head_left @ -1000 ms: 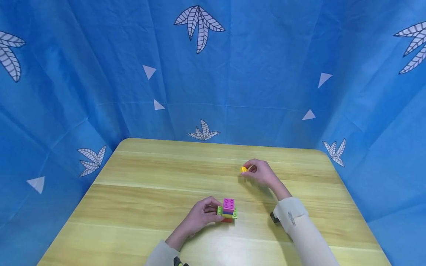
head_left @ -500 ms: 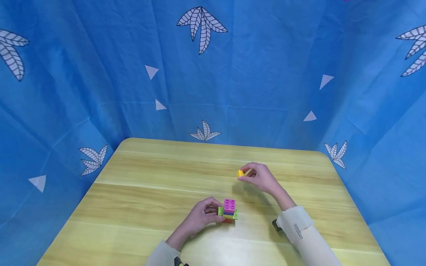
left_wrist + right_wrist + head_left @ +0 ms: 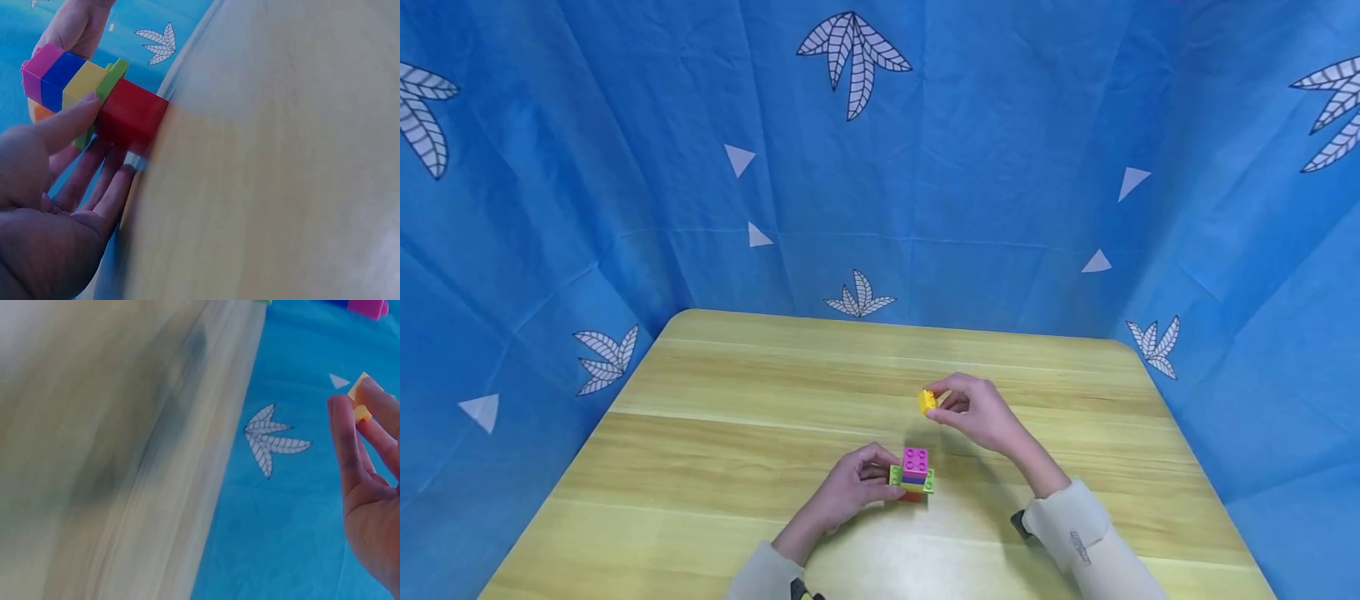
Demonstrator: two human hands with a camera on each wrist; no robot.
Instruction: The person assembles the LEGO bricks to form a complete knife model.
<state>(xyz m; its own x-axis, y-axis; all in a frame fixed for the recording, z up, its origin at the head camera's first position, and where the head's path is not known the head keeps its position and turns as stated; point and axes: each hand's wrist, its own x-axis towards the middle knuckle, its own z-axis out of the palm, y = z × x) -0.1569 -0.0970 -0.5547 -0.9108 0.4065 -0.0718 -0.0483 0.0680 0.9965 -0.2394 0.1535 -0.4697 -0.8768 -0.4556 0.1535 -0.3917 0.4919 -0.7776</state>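
A stack of toy building bricks [image 3: 915, 463] stands on the table, pink on top, then blue, yellow, a wider light-green piece and red at the bottom. My left hand [image 3: 850, 490] holds it from the left side; in the left wrist view the thumb lies along the yellow brick [image 3: 82, 82], above the red brick [image 3: 132, 115]. Up and to the right of the stack, my right hand [image 3: 981, 411] pinches a small yellow-orange brick [image 3: 927, 402] between thumb and fingers, raised off the table. The right wrist view shows that brick partly covered by the fingertips [image 3: 375, 394].
The wooden table [image 3: 715, 417] has rounded far corners. Blue curtains [image 3: 1000, 150] printed with white leaves and triangles hang behind it and at both sides. A dark strap piece [image 3: 1021, 524] shows at the right cuff.
My right hand has moved left and nearer with the small yellow-orange brick, which has turned somewhat in the fingers. The left hand and the stack stay in place.
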